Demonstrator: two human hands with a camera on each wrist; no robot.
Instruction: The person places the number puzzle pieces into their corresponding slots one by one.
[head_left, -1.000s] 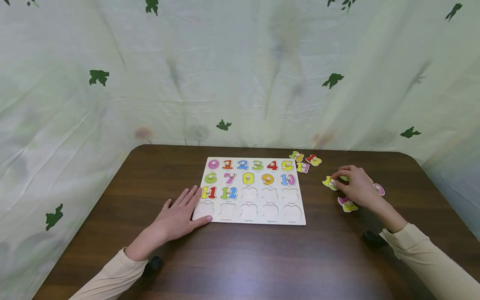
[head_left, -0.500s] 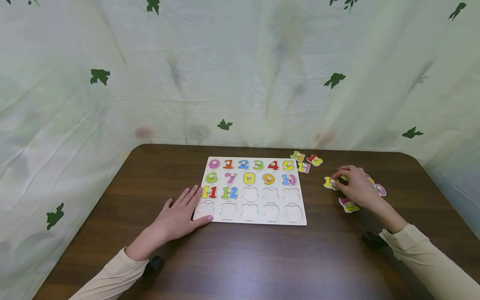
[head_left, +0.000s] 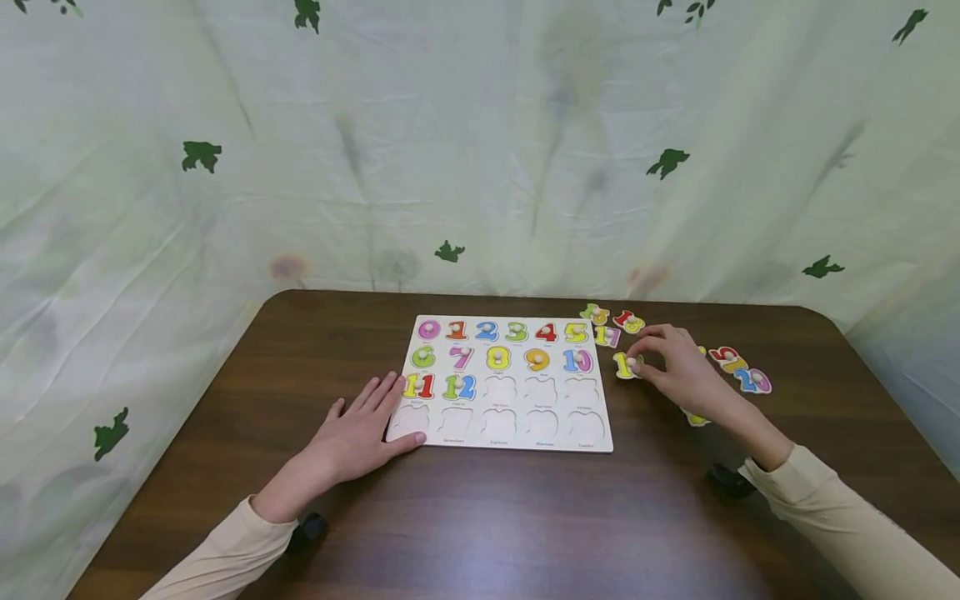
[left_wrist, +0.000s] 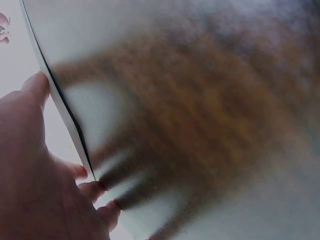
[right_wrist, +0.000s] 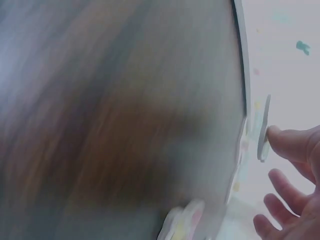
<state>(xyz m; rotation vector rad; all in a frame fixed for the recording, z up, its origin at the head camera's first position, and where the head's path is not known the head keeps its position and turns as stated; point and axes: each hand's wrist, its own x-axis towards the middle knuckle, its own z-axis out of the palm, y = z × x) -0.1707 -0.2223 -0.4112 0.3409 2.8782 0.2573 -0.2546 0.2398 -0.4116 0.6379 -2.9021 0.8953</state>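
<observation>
In the head view a white number puzzle board (head_left: 477, 417) lies on the table, with knobbed numbers 0 to 12 seated in its upper rows and bare recesses below. My left hand (head_left: 352, 437) rests spread over its lower left corner, the thumb along the front edge. Right of the board, my right hand (head_left: 681, 371) pinches a yellow number piece (head_left: 622, 365) by its knob between thumb and finger. A 1 shows on it; the fingers cover its second digit. Seen edge-on in the right wrist view, this number piece (right_wrist: 263, 137) is held above the tabletop, other fingers loosely bent.
Several loose pieces lie about: a 17 (head_left: 607, 336) and a red-and-yellow 18 (head_left: 628, 322) by the board's upper right corner, a 20 (head_left: 753, 381) farther right. One yellow piece (head_left: 696, 419) is partly hidden under the right wrist. A pale curtain stands behind the brown table (head_left: 480, 517).
My right hand has moved left toward the board, carrying the yellow number piece from the loose group and uncovering pieces behind it. The left hand has stayed in place.
</observation>
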